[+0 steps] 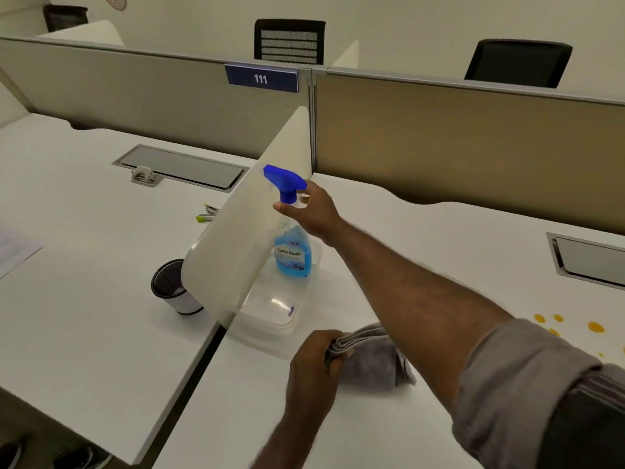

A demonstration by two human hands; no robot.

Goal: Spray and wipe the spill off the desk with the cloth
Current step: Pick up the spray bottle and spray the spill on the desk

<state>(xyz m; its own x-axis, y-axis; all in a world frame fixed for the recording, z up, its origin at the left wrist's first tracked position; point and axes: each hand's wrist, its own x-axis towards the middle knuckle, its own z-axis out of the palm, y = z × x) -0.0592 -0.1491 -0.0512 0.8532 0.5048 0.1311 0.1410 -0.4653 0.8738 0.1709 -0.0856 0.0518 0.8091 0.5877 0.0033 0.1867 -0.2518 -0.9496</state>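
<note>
A spray bottle (293, 255) of blue liquid with a blue trigger head stands upright in a clear plastic tub (270, 316) beside the white divider. My right hand (313, 211) reaches across the desk, thumb and fingers curled around the bottle's neck just under the trigger. My left hand (316, 360) grips one edge of a folded grey cloth (372, 360), which rests on the white desk (422, 231) near me. The spill (575, 324) is several orange drops on the desk at the right, partly hidden by my right sleeve.
A white divider (250, 211) separates this desk from the left one, where a dark cup (172, 286), a stapler (207, 213) and a hole punch (145, 176) sit. A cable hatch (592, 262) lies at the right. Beige partition panels (456, 137) close off the back.
</note>
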